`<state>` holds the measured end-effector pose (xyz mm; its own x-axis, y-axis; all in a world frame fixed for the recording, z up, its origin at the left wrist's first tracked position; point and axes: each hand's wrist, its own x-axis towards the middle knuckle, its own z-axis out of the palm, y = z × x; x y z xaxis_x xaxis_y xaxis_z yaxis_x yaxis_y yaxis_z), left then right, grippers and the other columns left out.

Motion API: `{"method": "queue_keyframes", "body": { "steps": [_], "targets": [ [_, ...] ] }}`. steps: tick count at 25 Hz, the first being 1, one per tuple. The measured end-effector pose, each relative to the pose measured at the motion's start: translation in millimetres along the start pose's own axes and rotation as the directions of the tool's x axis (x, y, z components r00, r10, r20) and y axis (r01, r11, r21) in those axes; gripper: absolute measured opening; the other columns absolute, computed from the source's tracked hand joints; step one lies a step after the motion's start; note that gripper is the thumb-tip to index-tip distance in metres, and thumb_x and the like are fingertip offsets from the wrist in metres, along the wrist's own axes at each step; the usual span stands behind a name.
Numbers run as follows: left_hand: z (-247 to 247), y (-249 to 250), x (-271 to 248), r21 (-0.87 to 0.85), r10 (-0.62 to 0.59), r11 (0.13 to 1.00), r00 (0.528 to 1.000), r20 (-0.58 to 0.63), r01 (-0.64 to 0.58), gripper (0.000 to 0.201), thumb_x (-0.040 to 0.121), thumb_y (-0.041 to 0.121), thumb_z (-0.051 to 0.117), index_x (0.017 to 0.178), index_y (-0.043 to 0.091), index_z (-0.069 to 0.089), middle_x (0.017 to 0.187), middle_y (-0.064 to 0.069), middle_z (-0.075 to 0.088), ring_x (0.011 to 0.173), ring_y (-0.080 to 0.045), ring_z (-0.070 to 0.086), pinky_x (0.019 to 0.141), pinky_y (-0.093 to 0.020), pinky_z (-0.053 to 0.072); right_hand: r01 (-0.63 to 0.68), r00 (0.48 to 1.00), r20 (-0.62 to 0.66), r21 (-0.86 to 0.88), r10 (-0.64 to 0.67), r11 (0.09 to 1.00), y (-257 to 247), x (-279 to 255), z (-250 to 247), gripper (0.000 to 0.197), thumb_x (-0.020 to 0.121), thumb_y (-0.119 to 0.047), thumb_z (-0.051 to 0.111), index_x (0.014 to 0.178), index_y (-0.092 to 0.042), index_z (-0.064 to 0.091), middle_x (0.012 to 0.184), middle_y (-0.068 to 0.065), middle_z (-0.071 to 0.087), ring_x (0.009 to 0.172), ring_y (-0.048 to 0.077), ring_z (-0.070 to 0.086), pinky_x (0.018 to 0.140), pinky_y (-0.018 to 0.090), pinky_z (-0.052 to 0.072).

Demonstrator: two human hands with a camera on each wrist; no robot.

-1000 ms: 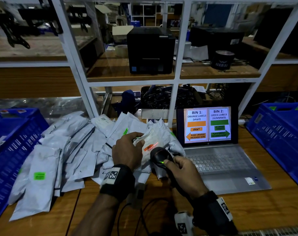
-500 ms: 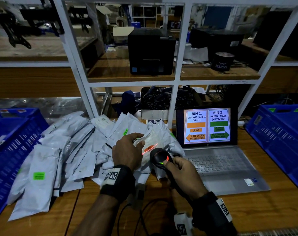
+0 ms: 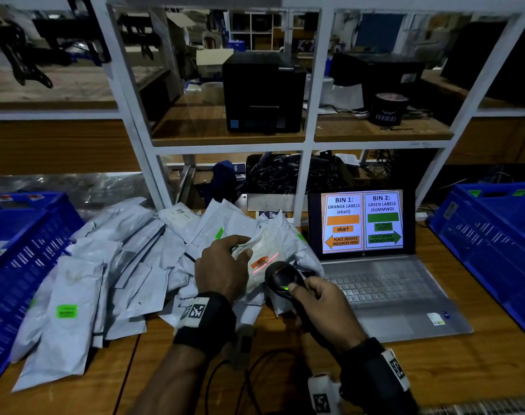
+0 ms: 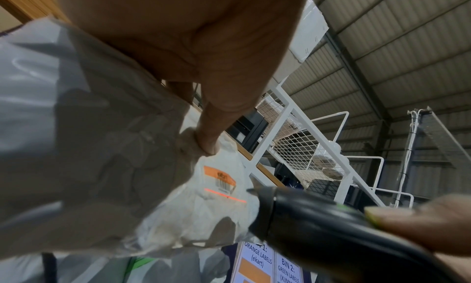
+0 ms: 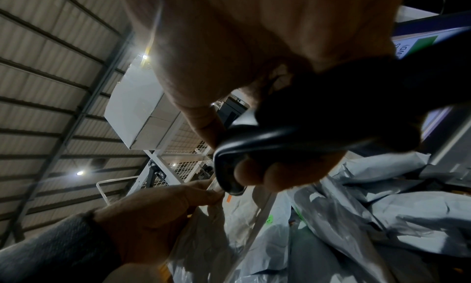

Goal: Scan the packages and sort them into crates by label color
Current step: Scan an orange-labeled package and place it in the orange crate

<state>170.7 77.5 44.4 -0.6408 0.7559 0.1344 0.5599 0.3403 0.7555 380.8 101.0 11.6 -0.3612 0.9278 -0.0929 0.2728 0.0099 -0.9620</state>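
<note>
Fingers of the left hand pinch an orange-labelled package just left of the laptop, while the right hand clenches a black scanner whose red line crosses that package beside its label.

The scan line has been shifted lower on the package, below the orange label.

package pile left, laptop right
</note>
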Motion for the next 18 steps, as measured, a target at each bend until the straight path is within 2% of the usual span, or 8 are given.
{"method": "queue_keyframes", "body": {
  "steps": [4,6,9,10,12,15,16,18],
  "targets": [
    [-1,-2,-4,-0.026,-0.005,1.000,1.000,-0.021,0.005,0.026,0.091,0.039,0.076,0.115,0.042,0.068,0.113,0.005,0.077,0.102,-0.024,0.070,0.093,-0.047,0.058,-0.028,0.999,-0.042,-0.078,0.024,0.997,18,2,-5,0.054,0.079,-0.063,0.070,0.077,-0.010,0.058,0.067,0.018,0.062,0.064,0.042,0.066,0.063,0.052,0.056],
    [-4,-6,-4,-0.047,-0.010,0.999,1.000,-0.023,0.009,0.026,0.090,0.039,0.077,0.111,0.041,0.061,0.110,0.004,0.076,0.099,-0.026,0.069,0.091,-0.048,0.058,-0.083,0.996,-0.039,-0.098,0.080,0.992,30,1,-10,0.047,0.081,-0.058,0.073,0.081,-0.012,0.065,0.069,0.010,0.070,0.068,0.034,0.071,0.068,0.048,0.058],
    [-12,-13,-5,-0.064,0.024,0.998,0.999,-0.032,-0.026,0.020,0.090,0.037,0.077,0.104,0.036,0.063,0.101,0.006,0.074,0.093,-0.023,0.067,0.088,-0.044,0.056,-0.156,0.987,-0.009,-0.222,0.158,0.962,51,-7,-18,0.018,0.086,-0.036,0.079,0.094,-0.023,0.070,0.084,-0.006,0.076,0.083,0.014,0.072,0.079,0.037,0.058],
    [-15,-17,-4,-0.062,0.040,0.997,0.999,-0.031,-0.042,0.017,0.091,0.038,0.076,0.102,0.035,0.064,0.097,0.008,0.074,0.092,-0.024,0.067,0.089,-0.044,0.054,-0.200,0.978,0.000,-0.262,0.207,0.944,59,-10,-19,0.020,0.085,-0.033,0.080,0.101,-0.026,0.069,0.092,-0.009,0.075,0.090,0.011,0.070,0.081,0.034,0.056],
    [-21,-27,-2,-0.048,0.075,0.996,0.997,-0.021,-0.076,0.015,0.091,0.040,0.075,0.101,0.035,0.064,0.090,0.011,0.072,0.092,-0.025,0.066,0.095,-0.044,0.049,-0.294,0.954,-0.039,-0.303,0.296,0.907,77,-15,-14,0.032,0.083,-0.033,0.081,0.110,-0.029,0.065,0.103,-0.009,0.073,0.098,0.012,0.068,0.082,0.032,0.053],
    [-30,-39,-2,-0.041,0.129,0.991,0.991,-0.019,-0.130,0.012,0.095,0.041,0.071,0.103,0.037,0.063,0.082,0.016,0.065,0.099,-0.026,0.060,0.101,-0.038,0.030,-0.386,0.922,-0.160,-0.313,0.353,0.868,99,-20,-5,0.029,0.089,-0.020,0.076,0.115,-0.024,0.063,0.110,-0.002,0.070,0.107,0.021,0.065,0.096,0.040,0.053],
    [-33,-44,-2,-0.055,0.155,0.986,0.988,-0.022,-0.156,0.012,0.096,0.040,0.070,0.103,0.037,0.062,0.082,0.017,0.065,0.103,-0.018,0.059,0.101,-0.038,0.027,-0.415,0.908,-0.205,-0.317,0.366,0.853,104,-21,-3,0.027,0.090,-0.017,0.074,0.115,-0.021,0.062,0.111,0.001,0.070,0.108,0.023,0.063,0.098,0.040,0.052],
    [-41,-51,-4,-0.100,0.206,0.973,0.978,-0.021,-0.207,0.011,0.096,0.036,0.071,0.104,0.034,0.063,0.084,0.014,0.068,0.100,0.017,0.048,0.107,-0.042,0.026,-0.467,0.879,-0.280,-0.337,0.387,0.817,109,-22,0,0.026,0.092,-0.015,0.071,0.116,-0.017,0.061,0.112,0.006,0.068,0.106,0.026,0.062,0.094,0.036,0.050]
  ]
}}
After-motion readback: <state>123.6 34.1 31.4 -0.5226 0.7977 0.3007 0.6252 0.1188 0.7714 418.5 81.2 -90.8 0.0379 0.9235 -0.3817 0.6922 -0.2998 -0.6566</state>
